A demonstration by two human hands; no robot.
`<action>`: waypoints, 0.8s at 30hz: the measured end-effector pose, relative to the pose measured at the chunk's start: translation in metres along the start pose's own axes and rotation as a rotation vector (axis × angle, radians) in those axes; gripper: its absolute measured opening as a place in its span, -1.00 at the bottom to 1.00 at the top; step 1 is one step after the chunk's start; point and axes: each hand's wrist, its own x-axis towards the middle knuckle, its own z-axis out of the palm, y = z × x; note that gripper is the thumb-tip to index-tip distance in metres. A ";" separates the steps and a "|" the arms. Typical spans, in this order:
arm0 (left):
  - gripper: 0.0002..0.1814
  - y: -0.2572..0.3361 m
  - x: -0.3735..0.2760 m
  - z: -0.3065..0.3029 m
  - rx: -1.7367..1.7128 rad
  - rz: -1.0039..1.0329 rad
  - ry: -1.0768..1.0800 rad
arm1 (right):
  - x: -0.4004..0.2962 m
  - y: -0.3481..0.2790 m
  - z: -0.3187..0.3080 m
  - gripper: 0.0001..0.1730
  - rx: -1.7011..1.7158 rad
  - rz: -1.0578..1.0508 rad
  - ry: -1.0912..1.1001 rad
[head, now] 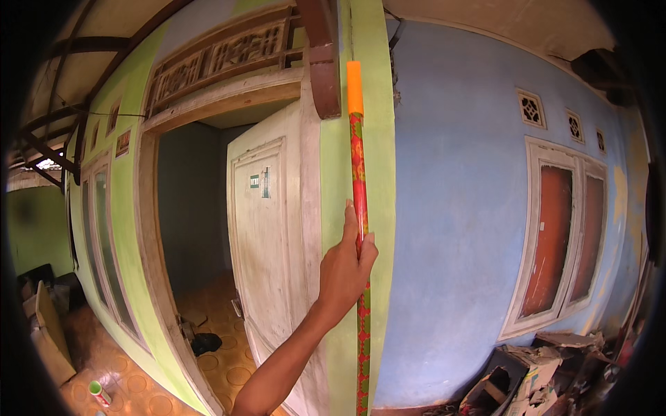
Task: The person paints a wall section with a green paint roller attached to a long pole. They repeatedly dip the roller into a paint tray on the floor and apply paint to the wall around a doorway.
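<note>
My left hand (347,265) grips a long pole (359,179) with a red and green patterned covering. The pole stands nearly upright, and its lower end runs out of the picture at the bottom. At its top is a plain orange end piece (355,87), close in front of a light green wall corner (380,156). My index finger stretches up along the pole, with my thumb on its right side. My right hand is out of view.
Left of the pole, a white wooden door (270,223) hangs ajar beneath a carved transom (223,49). A brown beam bracket (323,78) juts out near the pole's top. Broken cardboard and clutter (530,379) lie below the blue wall (447,208). A cup (100,393) stands on the tiled floor.
</note>
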 end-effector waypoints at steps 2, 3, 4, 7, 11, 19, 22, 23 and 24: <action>-0.28 -0.007 -0.014 0.006 -0.022 0.003 0.015 | -0.007 0.001 -0.006 -0.65 -0.025 -0.001 0.014; -0.28 -0.010 -0.021 0.009 -0.030 0.006 0.019 | -0.010 0.003 -0.007 -0.65 -0.032 -0.002 0.023; -0.28 -0.013 -0.028 0.012 -0.033 0.006 0.017 | -0.014 0.005 -0.008 -0.65 -0.040 -0.002 0.031; -0.28 -0.018 -0.048 0.017 -0.039 -0.033 -0.003 | -0.030 0.010 -0.003 -0.66 -0.051 0.005 0.043; -0.26 -0.019 -0.068 0.014 -0.088 -0.122 -0.058 | -0.045 0.017 0.019 -0.66 -0.048 0.004 0.079; -0.25 -0.035 -0.094 0.007 -0.052 -0.160 -0.130 | 0.009 -0.016 0.051 -0.64 0.022 -0.270 0.077; -0.25 -0.041 -0.095 0.007 -0.030 -0.121 -0.122 | 0.020 -0.047 0.068 -0.54 -0.098 -0.280 0.274; -0.26 -0.041 -0.095 0.005 -0.010 -0.108 -0.129 | 0.022 -0.050 0.072 -0.50 -0.140 -0.284 0.337; -0.26 -0.043 -0.097 0.003 0.011 -0.098 -0.135 | 0.021 -0.049 0.074 -0.50 -0.156 -0.288 0.334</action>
